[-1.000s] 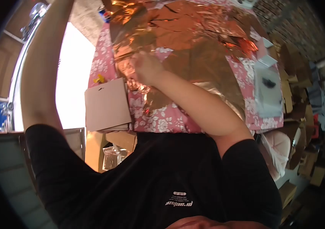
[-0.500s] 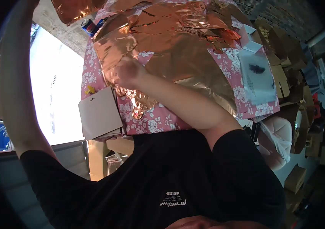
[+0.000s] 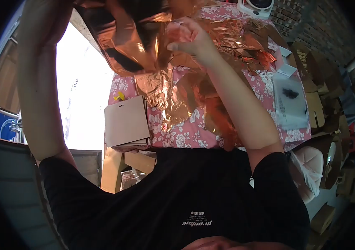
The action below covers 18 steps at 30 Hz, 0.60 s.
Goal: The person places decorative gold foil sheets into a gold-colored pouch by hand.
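Observation:
A large sheet of shiny copper-coloured foil point(image 3: 123, 37) hangs raised over the far left of the table, its lower edge curling. At its right side is my right hand point(image 3: 190, 39), fingers curled and thumb bent in, closed on the foil's edge. My left arm reaches up along the left side; of my left hand point(image 3: 56, 16) only the dark lower part shows at the top edge, its fingers out of sight. Below the raised sheet, a crumpled strip of foil point(image 3: 165, 98) lies on the flowered tablecloth point(image 3: 185, 139).
Cardboard pieces point(image 3: 126, 121) are stacked at the table's front left corner, beside a small yellow item point(image 3: 120, 96). To the right lie a clear plastic bag point(image 3: 290, 104), white cord point(image 3: 267, 81) and a white box point(image 3: 285, 61). A padded seat point(image 3: 308, 166) stands by the table's right.
The copper foil has risen from the table and swung across the far left. My right hand has lifted away from the tabletop and moved right. My left arm has shifted slightly right.

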Each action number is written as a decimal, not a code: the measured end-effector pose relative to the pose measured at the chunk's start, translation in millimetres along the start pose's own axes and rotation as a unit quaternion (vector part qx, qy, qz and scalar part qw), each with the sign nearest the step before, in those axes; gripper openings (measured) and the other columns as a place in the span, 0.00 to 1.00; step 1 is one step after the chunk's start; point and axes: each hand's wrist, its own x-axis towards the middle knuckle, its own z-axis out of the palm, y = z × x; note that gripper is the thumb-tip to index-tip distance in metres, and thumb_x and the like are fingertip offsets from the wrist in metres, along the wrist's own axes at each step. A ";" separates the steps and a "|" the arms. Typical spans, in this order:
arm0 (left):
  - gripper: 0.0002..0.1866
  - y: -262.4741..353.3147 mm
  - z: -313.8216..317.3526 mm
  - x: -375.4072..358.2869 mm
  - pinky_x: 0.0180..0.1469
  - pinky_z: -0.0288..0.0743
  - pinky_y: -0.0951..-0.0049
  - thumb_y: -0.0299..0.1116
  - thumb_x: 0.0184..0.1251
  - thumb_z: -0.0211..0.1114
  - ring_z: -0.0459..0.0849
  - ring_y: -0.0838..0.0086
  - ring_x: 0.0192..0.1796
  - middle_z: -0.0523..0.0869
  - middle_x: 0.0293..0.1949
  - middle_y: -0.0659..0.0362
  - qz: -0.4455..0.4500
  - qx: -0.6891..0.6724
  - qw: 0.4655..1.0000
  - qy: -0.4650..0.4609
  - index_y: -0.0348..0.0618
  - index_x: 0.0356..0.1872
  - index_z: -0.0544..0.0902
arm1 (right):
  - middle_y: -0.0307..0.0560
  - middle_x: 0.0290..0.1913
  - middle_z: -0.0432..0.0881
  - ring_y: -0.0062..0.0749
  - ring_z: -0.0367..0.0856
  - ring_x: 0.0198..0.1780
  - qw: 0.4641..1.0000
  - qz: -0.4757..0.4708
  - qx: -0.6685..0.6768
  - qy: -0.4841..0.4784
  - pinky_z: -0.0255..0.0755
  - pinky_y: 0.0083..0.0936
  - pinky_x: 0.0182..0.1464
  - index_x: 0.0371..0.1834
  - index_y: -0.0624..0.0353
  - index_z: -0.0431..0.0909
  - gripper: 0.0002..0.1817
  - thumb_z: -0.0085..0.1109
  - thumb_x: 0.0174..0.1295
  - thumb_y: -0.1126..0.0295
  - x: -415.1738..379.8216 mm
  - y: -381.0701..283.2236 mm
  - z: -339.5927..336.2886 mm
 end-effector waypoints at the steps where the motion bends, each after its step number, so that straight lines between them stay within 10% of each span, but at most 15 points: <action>1: 0.19 -0.9 6.0 -2.0 0.59 0.85 0.72 0.34 0.83 0.69 0.92 0.76 0.52 0.93 0.55 0.59 0.001 0.001 1.000 0.000 0.40 0.68 0.81 | 0.50 0.71 0.83 0.33 0.81 0.71 0.985 0.082 0.105 -0.106 0.80 0.31 0.71 0.77 0.65 0.74 0.43 0.85 0.58 0.76 -1.7 -3.6 -7.2; 2: 0.17 -3.1 17.0 -4.4 0.56 0.86 0.74 0.34 0.83 0.70 0.92 0.77 0.51 0.93 0.53 0.59 0.000 -0.027 0.999 0.044 0.40 0.66 0.82 | 0.41 0.55 0.90 0.24 0.89 0.56 0.976 0.167 0.076 -0.117 0.84 0.24 0.63 0.63 0.63 0.85 0.23 0.80 0.65 0.77 -16.0 -25.2 -5.7; 6: 0.11 -30.3 15.8 -15.9 0.52 0.86 0.75 0.33 0.84 0.68 0.92 0.77 0.48 0.94 0.49 0.58 -0.077 -0.069 0.990 0.090 0.38 0.58 0.87 | 0.35 0.40 0.86 0.18 0.85 0.41 0.949 0.274 -0.080 -0.135 0.83 0.23 0.46 0.49 0.62 0.84 0.09 0.74 0.71 0.77 -92.4 -72.0 -11.5; 12: 0.11 -152.2 42.5 -54.0 0.43 0.85 0.75 0.36 0.82 0.71 0.90 0.78 0.37 0.92 0.34 0.62 -0.227 -0.153 0.960 0.060 0.37 0.50 0.91 | 0.37 0.35 0.83 0.22 0.84 0.33 0.945 0.283 0.114 0.121 0.80 0.26 0.36 0.46 0.61 0.81 0.03 0.66 0.77 0.79 -225.2 -127.1 -34.0; 18: 0.12 -209.2 156.2 -92.8 0.28 0.75 0.76 0.37 0.78 0.76 0.85 0.76 0.24 0.89 0.26 0.58 -0.330 -0.146 0.930 -0.067 0.37 0.43 0.89 | 0.38 0.33 0.86 0.19 0.82 0.30 0.916 0.355 -0.043 0.184 0.76 0.20 0.32 0.44 0.62 0.81 0.04 0.68 0.77 0.78 -290.8 -167.0 -67.1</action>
